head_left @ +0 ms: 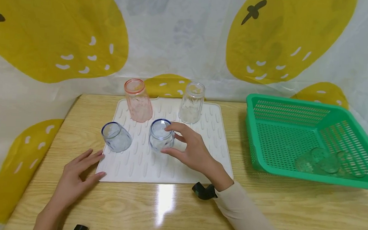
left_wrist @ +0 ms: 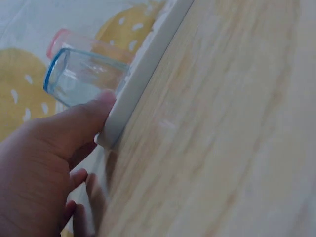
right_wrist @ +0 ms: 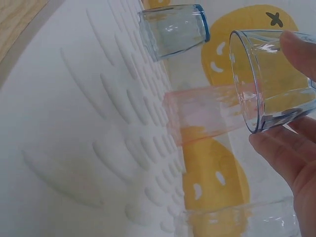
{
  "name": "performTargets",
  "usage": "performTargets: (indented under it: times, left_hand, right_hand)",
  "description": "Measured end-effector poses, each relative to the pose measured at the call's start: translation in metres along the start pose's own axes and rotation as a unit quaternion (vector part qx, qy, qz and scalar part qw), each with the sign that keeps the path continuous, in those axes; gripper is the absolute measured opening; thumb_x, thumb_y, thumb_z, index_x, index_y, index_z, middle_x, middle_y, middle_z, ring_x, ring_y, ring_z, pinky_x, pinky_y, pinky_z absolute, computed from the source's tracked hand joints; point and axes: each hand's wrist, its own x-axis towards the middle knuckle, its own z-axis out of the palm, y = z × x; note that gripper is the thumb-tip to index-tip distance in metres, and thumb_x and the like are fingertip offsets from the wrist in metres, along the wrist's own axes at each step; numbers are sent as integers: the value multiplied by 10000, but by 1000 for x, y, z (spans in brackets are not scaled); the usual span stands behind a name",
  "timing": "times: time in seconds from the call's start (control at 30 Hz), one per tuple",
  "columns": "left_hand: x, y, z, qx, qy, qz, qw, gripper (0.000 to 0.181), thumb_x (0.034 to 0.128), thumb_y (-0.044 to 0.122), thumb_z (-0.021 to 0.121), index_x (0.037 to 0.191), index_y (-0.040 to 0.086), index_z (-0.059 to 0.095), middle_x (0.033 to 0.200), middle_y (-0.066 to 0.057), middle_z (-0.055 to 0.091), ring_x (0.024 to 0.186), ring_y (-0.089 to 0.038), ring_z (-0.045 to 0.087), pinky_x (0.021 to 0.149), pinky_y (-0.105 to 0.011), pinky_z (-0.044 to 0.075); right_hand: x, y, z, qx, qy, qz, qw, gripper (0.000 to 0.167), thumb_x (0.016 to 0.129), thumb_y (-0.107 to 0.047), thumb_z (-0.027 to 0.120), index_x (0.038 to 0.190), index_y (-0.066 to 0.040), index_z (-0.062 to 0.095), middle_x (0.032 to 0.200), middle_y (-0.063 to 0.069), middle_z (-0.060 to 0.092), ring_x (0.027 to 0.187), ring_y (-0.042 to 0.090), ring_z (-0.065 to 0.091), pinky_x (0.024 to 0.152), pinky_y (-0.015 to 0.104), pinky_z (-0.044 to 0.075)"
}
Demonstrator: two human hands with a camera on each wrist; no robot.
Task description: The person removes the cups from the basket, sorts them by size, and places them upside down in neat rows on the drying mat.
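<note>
Right grip (head_left: 196, 150) around blue-rimmed glass (head_left: 159, 141), left grip (head_left: 73, 178) relaxed beside white mat (head_left: 166, 171), wooden table (head_left: 127, 208), fruit-print backdrop (head_left: 181, 36)

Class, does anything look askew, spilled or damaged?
Nothing stands out: the right fingers hold one blue-rimmed glass; the other blue-rimmed glass, pink glass and clear glass stand on the white mat, no spill or crack visible.

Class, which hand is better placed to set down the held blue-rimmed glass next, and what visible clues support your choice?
Probably the right hand: its thumb and fingers hold that glass above the white mat. The left hand is at the mat's left edge, holding no glass.
</note>
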Motion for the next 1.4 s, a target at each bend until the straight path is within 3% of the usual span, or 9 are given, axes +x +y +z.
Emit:
performTargets:
  times: [0.2,0.37,0.6,0.93,1.4]
  left_hand:
    - [-3,-6,3,-45,8,-11,10000,611,676,85,856,1250,156,659,1288,-64,601,1311,-281,395,1066,-254,206]
    - [-3,-7,3,10,-16,-16,10000,619,675,96,861,1256,161,655,1289,-56,600,1304,-310,402,1058,-221,205]
    - [-4,-6,3,34,-60,-100,9999,616,687,110,857,1265,164,649,1293,-56,597,1316,-295,391,1070,-263,206]
    - [-4,-6,2,37,-21,-39,10000,620,680,89,856,1261,154,651,1277,-70,606,1318,-273,392,1063,-211,201]
    - [-4,-7,2,114,2,-5,9999,632,664,87,863,1256,162,656,1270,-60,611,1339,-135,357,1064,-185,186]
  right_hand:
    - [6,5,13,60,-71,171,9998,561,745,-108,827,1217,-104,524,1280,37,540,1216,147,491,882,341,506]
    - [10,9,24,76,-68,360,9993,562,744,-93,825,1209,-94,509,1271,50,544,1205,151,497,891,354,500]
    - [13,17,37,235,-107,798,9965,543,754,-102,816,1192,-96,493,1241,46,541,1140,152,525,912,347,486]
    - [14,28,50,302,-148,1081,9936,567,749,-83,815,1195,-104,465,1271,57,529,1209,164,507,929,324,475]
    - [13,34,60,190,-137,1324,9909,562,754,-93,813,1189,-115,458,1270,46,529,1216,177,500,938,287,464]
